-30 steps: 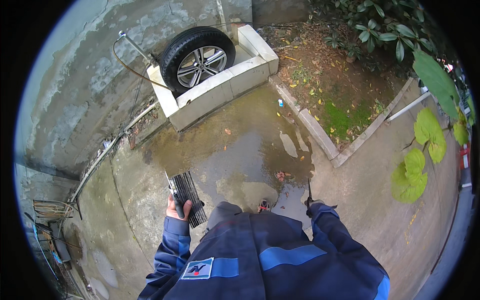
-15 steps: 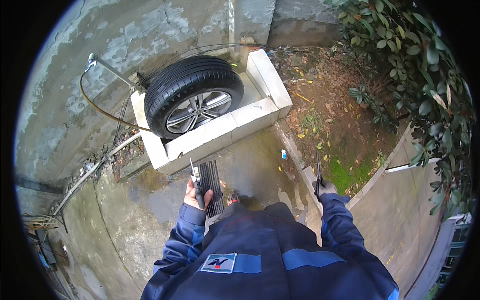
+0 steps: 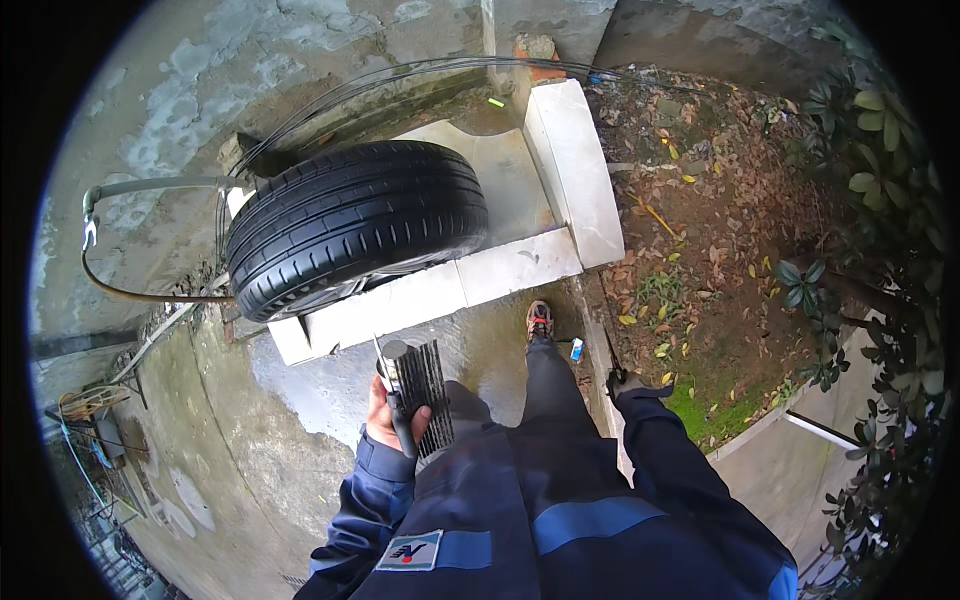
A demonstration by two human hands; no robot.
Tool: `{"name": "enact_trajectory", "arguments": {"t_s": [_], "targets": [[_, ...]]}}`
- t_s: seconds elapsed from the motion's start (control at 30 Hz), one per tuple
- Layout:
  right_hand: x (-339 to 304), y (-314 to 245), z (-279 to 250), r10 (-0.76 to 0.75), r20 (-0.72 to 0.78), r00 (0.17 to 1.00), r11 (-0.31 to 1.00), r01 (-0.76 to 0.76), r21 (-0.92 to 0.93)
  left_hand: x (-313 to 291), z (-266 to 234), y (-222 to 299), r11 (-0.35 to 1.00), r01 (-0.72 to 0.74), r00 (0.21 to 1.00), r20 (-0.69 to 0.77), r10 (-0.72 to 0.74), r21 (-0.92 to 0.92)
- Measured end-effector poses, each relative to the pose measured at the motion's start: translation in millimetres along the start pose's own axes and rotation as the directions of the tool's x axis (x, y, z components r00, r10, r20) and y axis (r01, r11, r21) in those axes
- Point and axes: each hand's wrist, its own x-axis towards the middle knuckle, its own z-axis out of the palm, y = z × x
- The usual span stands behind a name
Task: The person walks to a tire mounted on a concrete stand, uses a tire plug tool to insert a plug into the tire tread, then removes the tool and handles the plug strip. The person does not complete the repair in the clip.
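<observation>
My left hand [image 3: 380, 422] is closed around several things: a sheet of black ribbed strips [image 3: 432, 385], a tool with a black handle [image 3: 403, 430] and a thin metal spike, and a small round-topped dark container [image 3: 397, 350]. Low on the right, my right hand [image 3: 640, 383] is closed around the dark handle of a long, thin tool [image 3: 608, 350] whose shank points away from me. Ahead of my left hand, a car wheel with a black tyre [image 3: 365, 205] leans in a white tiled trough [image 3: 400, 303]. Its alloy rim is mostly hidden from here.
A bent pipe tap with a hose [image 3: 150, 296] stands left of the wheel by the wall [image 3: 240, 70]. Beyond the trough's right end lies a leaf-strewn soil bed [image 3: 700, 240] with a kerb and a shrub [image 3: 880, 130]. A small blue-and-white item [image 3: 577, 349] lies near my shoe [image 3: 540, 318].
I have stepped closer to the trough, and the tyre tread now shows more than the rim. My hands keep hold of the same things; my right hand sits a little further left in view.
</observation>
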Motion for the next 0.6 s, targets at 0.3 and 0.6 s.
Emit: {"name": "enact_trajectory", "arguments": {"t_s": [0.3,0.6], "targets": [[148,-125,-59,-0.075,0.046,0.996,0.983,0.081,-0.165,71,66,17,0.951,0.263,0.965,0.069,-0.255,-0.162],[236,-160,-34,-0.102,-0.194,0.976,0.965,0.050,-0.259,101,101,-6,0.936,0.302,0.939,0.226,-0.260,-0.180]]}}
